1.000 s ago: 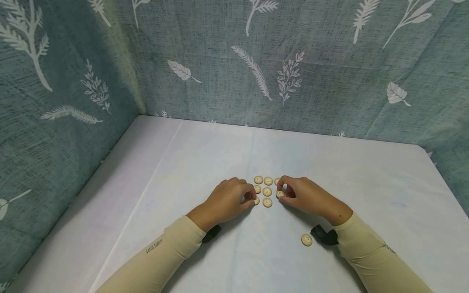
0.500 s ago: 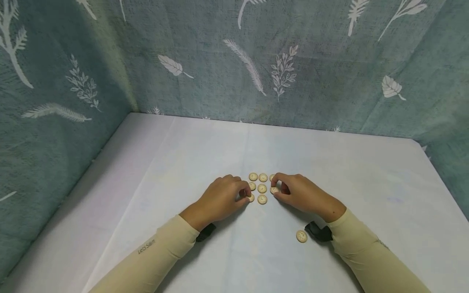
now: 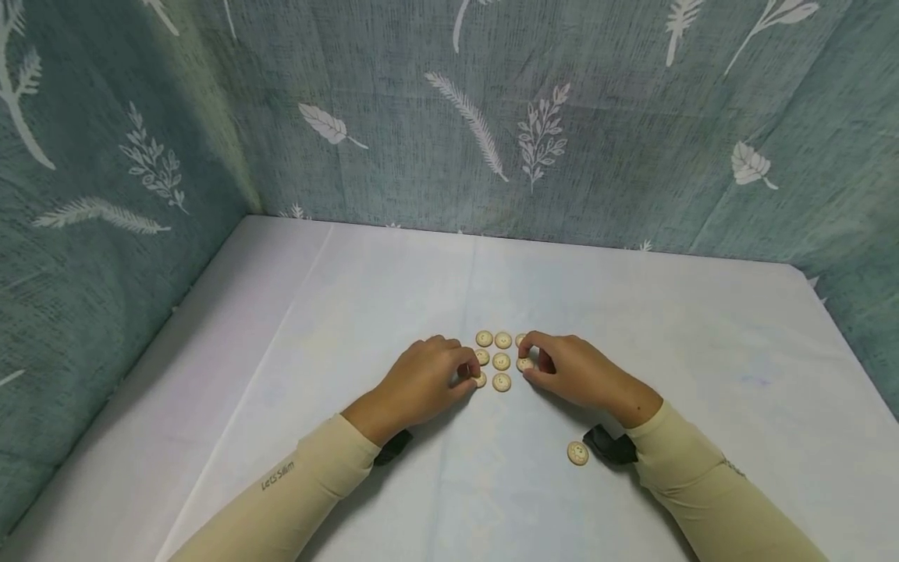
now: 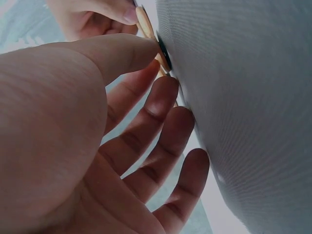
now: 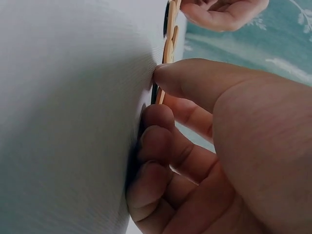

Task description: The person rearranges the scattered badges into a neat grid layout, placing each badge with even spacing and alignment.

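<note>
Pale wooden buttons lie in close rows on the white table (image 3: 632,312). My left hand (image 3: 421,378) pinches the front-left button (image 3: 481,379) between thumb and forefinger; in the left wrist view that button (image 4: 163,57) stands out by the thumb tip, the other fingers spread loosely. Across the group, my right hand (image 3: 579,367) has thumb and forefinger on a button (image 3: 524,364) at the right of the middle row, its other fingers curled. The centre button (image 3: 502,361) and the front one (image 3: 502,382) lie between the hands. A far-right button (image 3: 520,339) is partly hidden by the right forefinger.
One separate button (image 3: 577,453) lies nearer the front, beside the black strap (image 3: 609,445) at the right wrist. A green leaf-patterned cloth (image 3: 421,172) hangs along the table's back and left edges.
The head view has swung slightly, so the whole scene sits further left and a little higher. Both hands keep their pinch at the same buttons, with hardly any movement among the rows.
</note>
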The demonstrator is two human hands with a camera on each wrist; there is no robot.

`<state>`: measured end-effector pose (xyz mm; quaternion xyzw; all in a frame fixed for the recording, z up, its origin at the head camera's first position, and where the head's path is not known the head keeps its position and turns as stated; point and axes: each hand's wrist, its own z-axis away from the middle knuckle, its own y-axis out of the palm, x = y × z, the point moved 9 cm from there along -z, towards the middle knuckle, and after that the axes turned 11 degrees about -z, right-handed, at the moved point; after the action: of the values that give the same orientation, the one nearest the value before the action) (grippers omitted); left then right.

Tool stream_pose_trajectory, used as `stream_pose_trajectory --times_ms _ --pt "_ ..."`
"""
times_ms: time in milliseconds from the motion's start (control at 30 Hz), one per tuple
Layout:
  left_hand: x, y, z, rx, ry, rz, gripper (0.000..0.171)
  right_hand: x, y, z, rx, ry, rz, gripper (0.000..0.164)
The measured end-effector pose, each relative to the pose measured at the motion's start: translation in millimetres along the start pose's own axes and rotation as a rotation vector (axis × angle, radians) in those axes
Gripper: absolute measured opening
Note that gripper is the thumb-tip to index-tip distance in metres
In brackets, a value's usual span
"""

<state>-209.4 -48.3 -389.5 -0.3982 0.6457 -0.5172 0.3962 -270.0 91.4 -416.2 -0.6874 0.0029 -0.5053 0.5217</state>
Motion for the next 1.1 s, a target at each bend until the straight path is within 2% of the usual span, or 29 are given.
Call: stream_pose_trajectory --times_ms 167,433,567,800,967,1100 --pt "-0.4 0.6 0.2 0.013 -0.001 0.007 0.008 -1.0 1.1 1.2 0.012 0.008 -0.011 0.020" --pt "0.2 -1.8 -1.7 -0.010 -0.002 -0.011 0.008 -1.7 -3.1 2.0 -0.015 -0.004 -0.055 0.023" --pt "0.1 -0.8 -1.1 0.004 -0.001 -0.008 0.008 -1.6 -3.1 3.7 0.009 -0.015 -0.083 0.026" --pt "1.3 -4.0 -0.9 -0.010 0.002 -0.002 0.008 5.1 -9.2 6.2 0.036 -0.032 -0.122 0.029" --pt "1.6 2.0 -0.2 0.029 -0.003 0.013 0.007 12.3 -7.5 15.3 0.070 -0.038 -0.114 0.024" --pt "2.5 1.9 0.1 0.026 0.001 0.017 0.007 18.4 -6.8 28.1 0.073 -0.048 -0.098 0.021"
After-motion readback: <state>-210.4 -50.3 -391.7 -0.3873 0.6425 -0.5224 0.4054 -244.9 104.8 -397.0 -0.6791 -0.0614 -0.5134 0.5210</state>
